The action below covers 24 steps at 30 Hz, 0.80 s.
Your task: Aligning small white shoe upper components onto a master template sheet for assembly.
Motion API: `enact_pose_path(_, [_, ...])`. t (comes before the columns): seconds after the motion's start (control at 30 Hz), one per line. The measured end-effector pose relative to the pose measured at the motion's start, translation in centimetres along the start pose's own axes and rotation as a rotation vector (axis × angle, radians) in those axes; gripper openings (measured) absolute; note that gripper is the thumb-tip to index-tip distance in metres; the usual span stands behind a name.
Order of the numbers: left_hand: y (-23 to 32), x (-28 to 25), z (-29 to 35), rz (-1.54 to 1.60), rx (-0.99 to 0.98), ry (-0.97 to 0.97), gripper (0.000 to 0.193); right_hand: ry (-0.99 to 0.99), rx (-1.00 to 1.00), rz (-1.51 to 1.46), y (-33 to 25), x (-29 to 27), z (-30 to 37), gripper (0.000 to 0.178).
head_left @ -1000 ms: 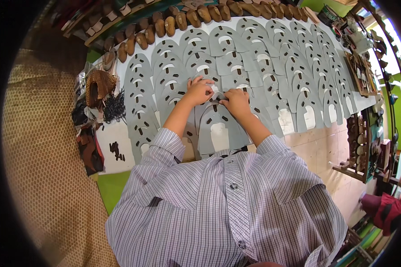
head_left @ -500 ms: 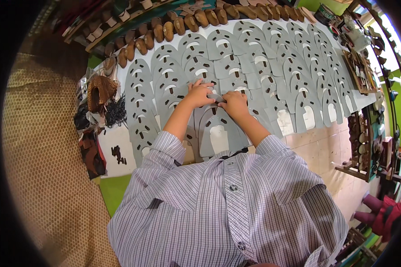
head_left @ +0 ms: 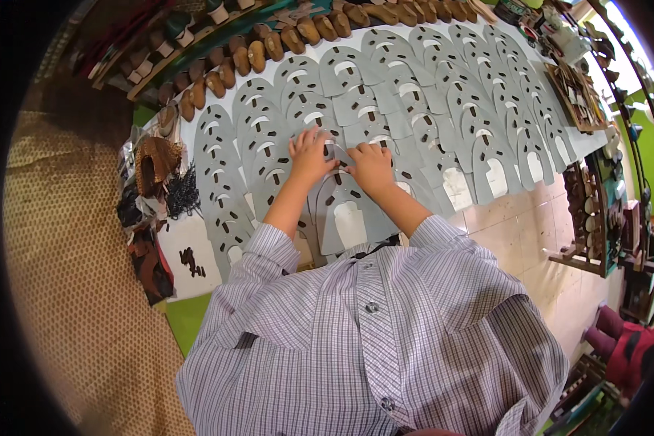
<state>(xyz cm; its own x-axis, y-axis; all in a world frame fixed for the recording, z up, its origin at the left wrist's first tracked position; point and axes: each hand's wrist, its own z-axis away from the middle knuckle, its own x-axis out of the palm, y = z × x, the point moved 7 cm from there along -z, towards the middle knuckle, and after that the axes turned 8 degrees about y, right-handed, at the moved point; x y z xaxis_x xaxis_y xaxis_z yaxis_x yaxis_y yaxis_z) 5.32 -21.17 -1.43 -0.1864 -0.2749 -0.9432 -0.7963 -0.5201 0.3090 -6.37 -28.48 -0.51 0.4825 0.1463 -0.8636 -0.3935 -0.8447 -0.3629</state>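
Note:
Rows of overlapping grey U-shaped shoe upper pieces (head_left: 349,190) cover the white table, each carrying small dark brown strips. My left hand (head_left: 311,158) rests over one piece in the near middle rows, its fingers spread and slightly blurred, its thumb close to a dark strip (head_left: 339,166) at the middle of the arch. Beside it, my right hand (head_left: 370,167) presses down with curled fingers. Its thumb and forefinger close near that same strip; what lies between them is hidden.
Brown shoe lasts (head_left: 291,40) line the table's far edge. At the left lie loose dark strips (head_left: 191,262), black cord (head_left: 182,195) and brown leather scraps (head_left: 152,265). A wooden tray (head_left: 575,94) sits at the right end, near racks of shoes (head_left: 585,218).
The grey piece between my hands, earlier bent up at its edge, now lies flatter. My left fingers have spread and lifted a little. The whole view has shifted slightly.

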Motion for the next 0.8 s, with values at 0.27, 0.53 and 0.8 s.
enact_pose_path(0.27, [3.6,-0.9,3.9,0.011,0.008,0.17,0.067,0.15,0.081,0.078,5.1,-5.7,3.0,0.025])
enact_pose_path(0.53, [8.9,2.1,7.4,0.06,0.233,-0.008,0.062,0.114,0.096,-0.011,8.2,-7.0,6.2,0.014])
enact_pose_path(0.8, [8.9,4.3,7.7,-0.026,0.15,-0.22,0.07,0.073,0.09,0.008,8.6,-6.6,7.2,0.023])
